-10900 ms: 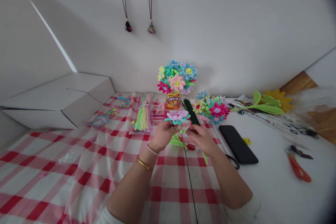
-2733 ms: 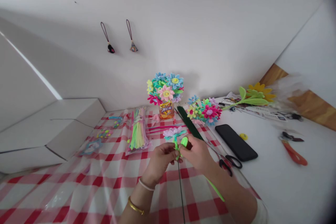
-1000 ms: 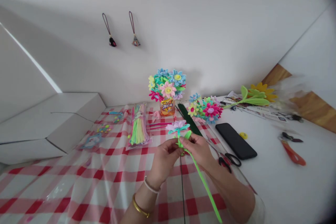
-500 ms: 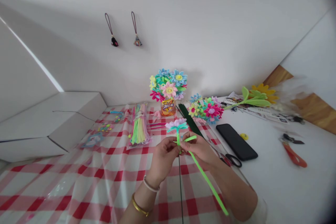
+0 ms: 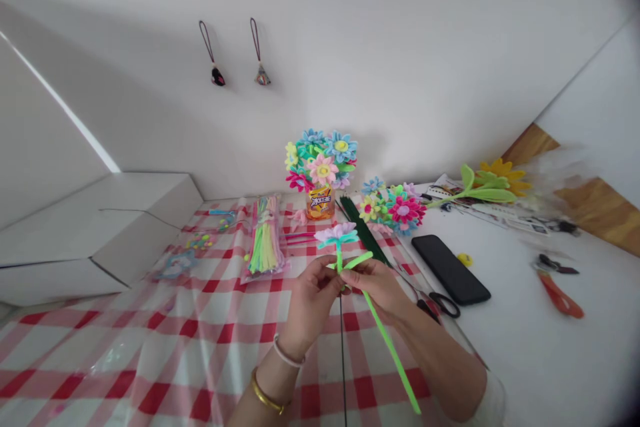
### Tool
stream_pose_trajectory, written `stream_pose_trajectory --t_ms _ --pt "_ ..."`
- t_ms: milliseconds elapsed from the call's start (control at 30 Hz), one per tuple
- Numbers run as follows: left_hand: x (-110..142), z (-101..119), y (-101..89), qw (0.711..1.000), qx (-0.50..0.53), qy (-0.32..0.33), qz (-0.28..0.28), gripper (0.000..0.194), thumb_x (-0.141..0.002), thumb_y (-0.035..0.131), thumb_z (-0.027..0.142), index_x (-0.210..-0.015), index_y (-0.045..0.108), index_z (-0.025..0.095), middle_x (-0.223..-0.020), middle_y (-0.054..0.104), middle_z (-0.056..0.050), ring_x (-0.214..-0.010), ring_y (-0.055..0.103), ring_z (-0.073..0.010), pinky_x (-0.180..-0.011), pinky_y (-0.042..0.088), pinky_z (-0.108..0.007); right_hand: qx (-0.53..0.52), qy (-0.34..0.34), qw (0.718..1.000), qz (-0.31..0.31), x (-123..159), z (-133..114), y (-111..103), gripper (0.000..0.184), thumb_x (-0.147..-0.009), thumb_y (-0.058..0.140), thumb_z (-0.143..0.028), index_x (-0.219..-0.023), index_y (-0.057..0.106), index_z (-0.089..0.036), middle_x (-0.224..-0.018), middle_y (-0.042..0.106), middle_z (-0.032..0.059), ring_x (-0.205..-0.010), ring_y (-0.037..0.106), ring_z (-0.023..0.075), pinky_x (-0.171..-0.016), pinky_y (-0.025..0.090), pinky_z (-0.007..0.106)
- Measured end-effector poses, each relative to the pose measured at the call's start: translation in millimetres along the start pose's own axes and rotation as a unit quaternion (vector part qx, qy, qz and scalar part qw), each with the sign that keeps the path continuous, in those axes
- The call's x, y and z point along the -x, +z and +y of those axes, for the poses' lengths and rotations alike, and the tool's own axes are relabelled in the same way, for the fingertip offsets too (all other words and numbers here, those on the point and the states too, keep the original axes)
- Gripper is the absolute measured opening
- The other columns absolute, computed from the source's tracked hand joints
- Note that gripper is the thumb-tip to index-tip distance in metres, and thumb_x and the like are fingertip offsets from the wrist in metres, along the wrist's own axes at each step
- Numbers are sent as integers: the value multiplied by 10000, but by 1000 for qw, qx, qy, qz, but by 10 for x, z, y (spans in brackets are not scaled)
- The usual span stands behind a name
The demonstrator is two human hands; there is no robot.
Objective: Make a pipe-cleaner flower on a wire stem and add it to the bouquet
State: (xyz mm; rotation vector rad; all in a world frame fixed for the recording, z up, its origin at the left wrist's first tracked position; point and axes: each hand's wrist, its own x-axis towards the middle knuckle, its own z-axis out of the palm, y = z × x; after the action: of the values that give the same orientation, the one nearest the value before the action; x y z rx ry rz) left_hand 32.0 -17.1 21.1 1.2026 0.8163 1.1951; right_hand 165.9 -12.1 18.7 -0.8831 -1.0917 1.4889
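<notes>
Fingertips nipped together now, left hand (image 5: 310, 297) pinching the lilac flower (image 5: 336, 233) by its green-wrapped stem, just under the teal petals! The right hand (image 5: 380, 283) is right there against it, thumb and finger closed on a bright green strip (image 5: 393, 347), short end poking up, long tail slanting toward the tabletop's near edge. The flower stands upright above the hands, over the middle of the checked tablecloth (image 5: 235, 373), with thin dark wire (image 5: 343, 360) running straight down below. Beyond the fingers, a bagged bundle of strips (image 5: 265, 240) to the left, dark green stems (image 5: 367, 232) to the right, scissors (image 5: 444, 304) by the cloth's right edge, black phone (image 5: 451, 269) just past it. And at the tabletop's back edge, an orange container (image 5: 321, 204) topped by a bright bouquet (image 5: 323, 159)!
</notes>
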Motion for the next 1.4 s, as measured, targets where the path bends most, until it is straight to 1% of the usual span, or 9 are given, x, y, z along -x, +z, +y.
stream_pose_trajectory --t_ms 133,300,567,667,767,900,1000,1200,1400 --pt "12 26 13 1000 4 -28 2 264 -744 595 246 -948 449 161 -614 603 22 -535 586 -122 -551 450 -256 -6 -1 1000 10 -4 22 14 186 -620 717 -306 -619 626 -144 -542 551 -21 -497 486 98 -504 424 256" --pt "29 24 30 994 26 -107 -17 214 -760 572 320 -745 496 121 -583 574 -5 -452 545 -100 -459 386 -224 -1 -14 1000 18 -2 61 32 219 -646 690 -352 -616 595 -156 -509 540 -28 -433 488 101 -439 418 253" --pt "84 83 24 977 133 -159 -55 152 -735 617 236 -744 544 102 -617 532 16 -501 509 -53 -508 386 -191 14 -29 998 56 -1 60 3 212 -625 717 -327 -637 610 -144 -573 571 -16 -507 529 103 -516 437 249" --pt "87 86 20 969 156 -179 -74 142 -760 586 245 -768 525 117 -646 586 -15 -496 554 -83 -470 388 -192 20 -19 1000 7 4 58 -5 227 -676 672 -346 -608 579 -150 -499 510 -41 -441 495 95 -459 427 244" --pt "78 90 22 970 165 -168 -59 128 -767 571 243 -769 519 126 -636 606 -22 -446 553 -91 -402 368 -180 38 -23 999 -21 15 46 -18 211 -735 612 -355 -669 579 -158 -478 488 -44 -418 485 104 -430 425 252" --pt "66 106 21 973 169 -155 -33 136 -751 591 238 -725 534 117 -575 581 2 -395 516 -70 -363 362 -165 115 -112 985 66 21 11 -56 156 -706 653 -285 -798 615 -165 -679 603 16 -574 550 129 -515 455 260" --pt "63 113 22 972 170 -161 -25 148 -731 616 247 -732 553 114 -574 591 -2 -392 517 -71 -350 362 -162 135 -142 978 68 21 -7 -76 133 -702 657 -269 -793 623 -178 -796 625 39 -665 572 146 -564 466 271" --pt "60 119 35 974 161 -160 -4 164 -699 650 254 -723 579 107 -574 605 -9 -392 516 -73 -344 380 -166 80 -130 987 44 35 -26 -70 167 -659 689 -251 -804 615 -211 -768 622 -3 -598 566 116 -555 465 264" --pt "76 127 27 972 171 -159 -15 164 -714 639 264 -701 586 109 -572 603 -8 -385 512 -66 -337 374 -158 174 -171 968 53 50 -125 -102 30 -682 658 -195 -705 640 -199 -750 628 11 -689 588 143 -627 478 273"
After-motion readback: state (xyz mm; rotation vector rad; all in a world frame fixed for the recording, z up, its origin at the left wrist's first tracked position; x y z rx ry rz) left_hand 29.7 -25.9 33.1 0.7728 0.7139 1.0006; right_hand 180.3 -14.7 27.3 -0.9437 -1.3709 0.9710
